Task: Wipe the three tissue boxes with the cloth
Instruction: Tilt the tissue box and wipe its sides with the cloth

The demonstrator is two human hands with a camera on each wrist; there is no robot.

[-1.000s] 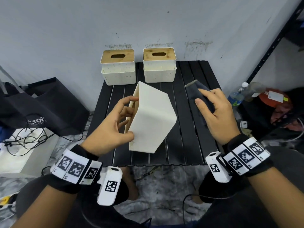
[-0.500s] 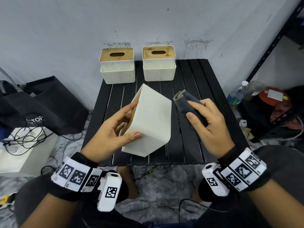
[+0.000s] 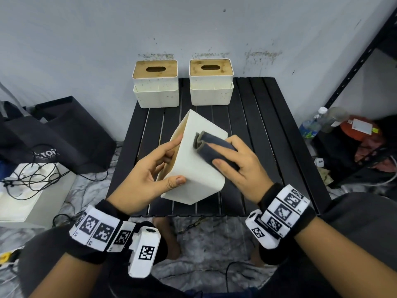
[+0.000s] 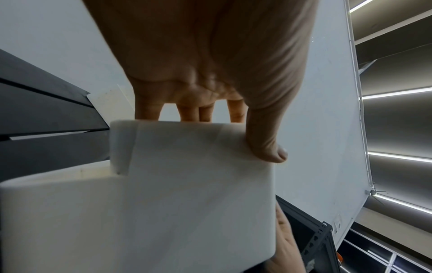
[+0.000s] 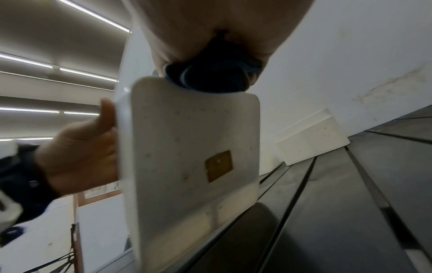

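A cream tissue box (image 3: 193, 173) is tipped on its side above the black slatted table (image 3: 268, 147). My left hand (image 3: 169, 162) grips it, thumb on the upturned face and fingers on its wooden lid side; the left wrist view shows the box (image 4: 187, 194) under the thumb. My right hand (image 3: 227, 155) holds a folded dark blue cloth (image 3: 210, 149) and presses it flat onto the upturned face; the right wrist view shows the cloth (image 5: 215, 77) against the box (image 5: 187, 147). Two more tissue boxes with wooden lids stand upright at the table's back: one left (image 3: 155, 82), one right (image 3: 211, 81).
A black bag (image 3: 53, 134) and a white box with tangled cables (image 3: 28, 181) sit on the floor to the left. To the right stand a black metal shelf (image 3: 361, 65), a water bottle (image 3: 311, 123) and red clutter. The wall rises just behind the table.
My right hand has carried the cloth leftward from beside the box onto its upturned face. The left hand has lowered and tilted the box slightly towards me.
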